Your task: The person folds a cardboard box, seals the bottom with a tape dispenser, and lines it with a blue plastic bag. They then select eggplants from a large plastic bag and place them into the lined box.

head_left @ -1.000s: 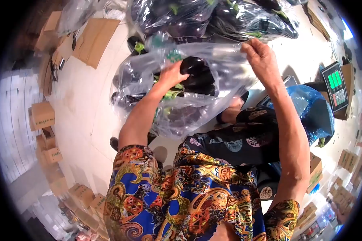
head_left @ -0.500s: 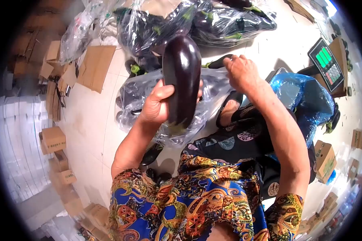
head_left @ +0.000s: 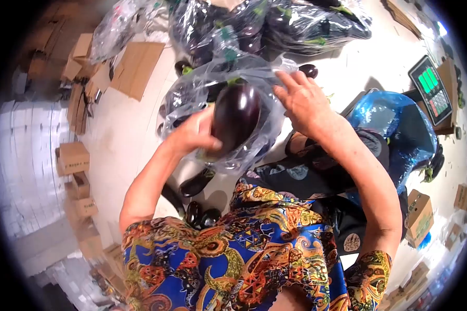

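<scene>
A large, glossy dark eggplant [head_left: 238, 111] is in my left hand [head_left: 196, 132], whose thumb and fingers lie around its near side. It is over the mouth of a clear plastic bag [head_left: 192, 85] that has more eggplants in it. My right hand [head_left: 307, 103] grips the right edge of this bag, its fingertips at the film. Just beyond those fingers the end of another eggplant [head_left: 309, 70] shows on the floor. Close to my body several loose eggplants [head_left: 197, 182] lie on the floor.
Filled clear bags of eggplants [head_left: 316, 31] stand at the far side. To the right are a blue plastic bag [head_left: 394, 119] and a scale display [head_left: 429, 87] with lit green digits. Flat cardboard [head_left: 137, 70] and small boxes [head_left: 73, 158] are at left, another box [head_left: 419, 217] at right.
The eggplant in my left hand has gone down toward the bag and tilted. The bag's mouth is spread wider, and my right hand has shifted slightly left and lower.
</scene>
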Demonstrator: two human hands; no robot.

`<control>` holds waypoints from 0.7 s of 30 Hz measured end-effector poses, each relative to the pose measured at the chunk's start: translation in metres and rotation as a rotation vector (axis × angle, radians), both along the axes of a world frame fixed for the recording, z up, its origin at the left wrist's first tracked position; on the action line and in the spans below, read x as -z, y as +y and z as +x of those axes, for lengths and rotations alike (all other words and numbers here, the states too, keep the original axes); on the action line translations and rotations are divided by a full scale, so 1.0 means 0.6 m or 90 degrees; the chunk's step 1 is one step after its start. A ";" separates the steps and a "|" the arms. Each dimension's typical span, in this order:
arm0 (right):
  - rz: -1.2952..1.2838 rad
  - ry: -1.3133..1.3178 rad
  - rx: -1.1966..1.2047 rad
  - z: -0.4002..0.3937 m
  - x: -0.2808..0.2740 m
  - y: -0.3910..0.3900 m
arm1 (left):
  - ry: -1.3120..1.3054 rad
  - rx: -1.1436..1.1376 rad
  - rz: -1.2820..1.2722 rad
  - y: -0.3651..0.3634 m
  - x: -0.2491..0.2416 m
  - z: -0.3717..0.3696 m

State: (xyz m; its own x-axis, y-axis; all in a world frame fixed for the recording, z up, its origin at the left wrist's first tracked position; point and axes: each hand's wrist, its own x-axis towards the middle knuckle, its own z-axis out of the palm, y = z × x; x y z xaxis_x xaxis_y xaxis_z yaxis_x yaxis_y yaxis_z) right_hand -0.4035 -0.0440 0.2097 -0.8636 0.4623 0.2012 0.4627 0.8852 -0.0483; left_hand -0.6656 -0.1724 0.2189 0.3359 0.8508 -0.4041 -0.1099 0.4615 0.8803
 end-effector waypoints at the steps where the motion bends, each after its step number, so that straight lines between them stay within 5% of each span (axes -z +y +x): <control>1: 0.080 -0.023 -0.018 -0.015 0.013 -0.011 | -0.002 0.012 -0.082 -0.048 0.014 -0.018; 4: 0.106 -0.181 -0.057 -0.047 0.027 -0.049 | 0.220 0.130 -0.251 -0.177 0.094 -0.054; 6: 0.101 -0.220 -0.086 -0.061 0.057 -0.060 | 0.078 0.039 -0.314 -0.265 0.190 -0.078; 10: -0.122 -0.237 -0.044 -0.056 0.113 -0.058 | 0.421 0.353 -0.218 -0.260 0.203 -0.081; 11: -0.114 -0.267 -0.045 -0.056 0.113 -0.053 | 0.504 0.381 -0.087 -0.288 0.239 -0.105; 15: -0.217 -0.454 -0.100 -0.070 0.104 -0.054 | 0.548 0.478 -0.159 -0.323 0.309 -0.147; 18: -0.282 -0.529 -0.195 -0.051 0.103 -0.093 | 0.481 0.534 -0.101 -0.259 0.219 -0.086; 20: -0.272 -0.513 -0.242 -0.032 0.096 -0.115 | 0.130 0.239 -0.077 -0.172 0.122 -0.044; 21: -0.282 -0.542 -0.220 -0.032 0.091 -0.115 | 0.133 0.187 -0.039 -0.125 0.063 -0.033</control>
State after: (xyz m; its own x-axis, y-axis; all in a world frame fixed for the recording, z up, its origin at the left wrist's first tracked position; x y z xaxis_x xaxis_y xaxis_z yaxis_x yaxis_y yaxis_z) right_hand -0.4230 -0.1132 0.1551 -0.7402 0.0434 -0.6710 0.2184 0.9593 -0.1788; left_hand -0.6852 -0.2475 0.1812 0.4668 0.7021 -0.5378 0.2152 0.4996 0.8391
